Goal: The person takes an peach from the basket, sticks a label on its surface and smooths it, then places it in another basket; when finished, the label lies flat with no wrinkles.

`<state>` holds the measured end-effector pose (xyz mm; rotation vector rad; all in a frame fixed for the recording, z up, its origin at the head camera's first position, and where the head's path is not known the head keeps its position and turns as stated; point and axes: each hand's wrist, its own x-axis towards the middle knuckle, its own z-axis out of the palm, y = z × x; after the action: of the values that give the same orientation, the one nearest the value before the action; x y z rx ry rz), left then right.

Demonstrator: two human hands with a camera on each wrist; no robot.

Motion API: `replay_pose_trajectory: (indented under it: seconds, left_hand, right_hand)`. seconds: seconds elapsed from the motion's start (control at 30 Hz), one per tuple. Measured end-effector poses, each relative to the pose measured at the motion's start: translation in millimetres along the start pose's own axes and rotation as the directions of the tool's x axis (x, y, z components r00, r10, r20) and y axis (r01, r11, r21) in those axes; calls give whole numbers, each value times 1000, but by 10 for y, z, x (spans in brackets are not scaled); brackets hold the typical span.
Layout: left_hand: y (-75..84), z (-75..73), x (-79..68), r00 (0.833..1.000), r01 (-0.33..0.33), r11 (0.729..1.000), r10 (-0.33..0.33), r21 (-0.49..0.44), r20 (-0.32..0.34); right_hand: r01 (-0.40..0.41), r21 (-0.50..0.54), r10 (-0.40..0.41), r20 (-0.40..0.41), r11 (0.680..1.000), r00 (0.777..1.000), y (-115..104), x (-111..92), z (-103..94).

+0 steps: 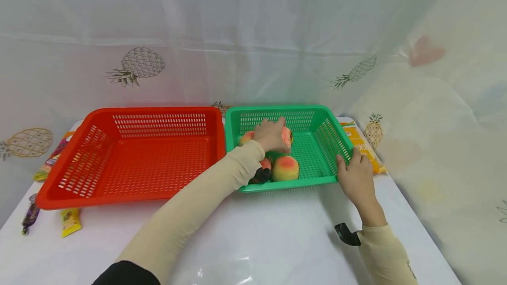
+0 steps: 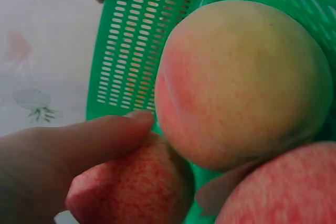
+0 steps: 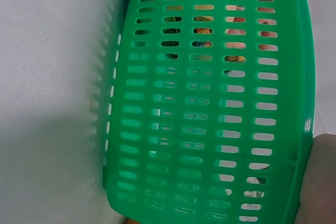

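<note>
In the head view my left hand (image 1: 271,135) reaches into the green basket (image 1: 277,185) and grips a red-streaked apple (image 1: 287,136). The left wrist view shows the thumb against this apple (image 2: 131,184) and a fingertip on its other side. Close by lie a yellow-and-pink peach (image 2: 241,82) and another red apple (image 2: 289,192). A peach (image 1: 286,168) sits near the basket's front wall, and another fruit (image 1: 246,137) is partly covered by the hand. At the front right corner my right hand (image 1: 358,179) holds the green basket's rim.
A red basket (image 1: 158,166) without contents stands to the left, against the green one. Snack packets lie around: a yellow one (image 1: 71,222), a dark purple one (image 1: 31,214), a colourful one (image 1: 53,159) and an orange one (image 1: 364,146). A pineapple-print curtain hangs behind.
</note>
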<state>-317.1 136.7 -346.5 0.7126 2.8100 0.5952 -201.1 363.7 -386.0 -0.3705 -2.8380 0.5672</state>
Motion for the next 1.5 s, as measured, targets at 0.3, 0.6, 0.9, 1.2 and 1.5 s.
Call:
replay_pose_trajectory:
  seconds: [0.3, 0.6, 0.9, 1.2, 1.5]
  left_hand:
    - [23, 49, 19, 994, 59, 996, -52, -64, 100]
    - [22, 59, 55, 983, 118, 992, -122, 39, 136]
    - [66, 65, 78, 972, 134, 988, -145, 70, 185]
    - [13, 111, 58, 991, 103, 991, -109, 81, 81]
    - [52, 106, 62, 981, 144, 960, -170, 238, 92]
  right_hand:
    - [-5, -3, 5, 0, 1000, 1000, -42, -23, -35]
    - [-1, 1, 1, -26, 1000, 1000, -95, -10, -3]
    - [-17, -11, 17, -27, 1000, 999, -107, -15, -5]
    - [3, -2, -4, -26, 1000, 1000, -164, -9, 43]
    - [4, -6, -4, -36, 1000, 999, -165, 7, 65]
